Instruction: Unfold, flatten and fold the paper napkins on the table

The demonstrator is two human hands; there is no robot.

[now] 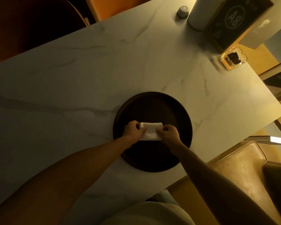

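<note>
Napkin pinched by both hands over the dark tray

Napkin (pixel 150 131), white and folded into a small rectangle, sits above the middle of a round dark tray (pixel 152 163) that lies near the bench's (pixel 71 78) near edge, toward its right side. The left hand (pixel 133 129) grips the napkin's left end with curled fingers; the right hand (pixel 169 133) pinches its right end. Whether the paper touches the tray cannot be told. At the bench's far right corner stand a white cylinder (pixel 201 13), a dark box marked A8 (pixel 230 25), a small round white object (pixel 183 11) and a clear dish (pixel 234 60) with something dark inside.
</note>
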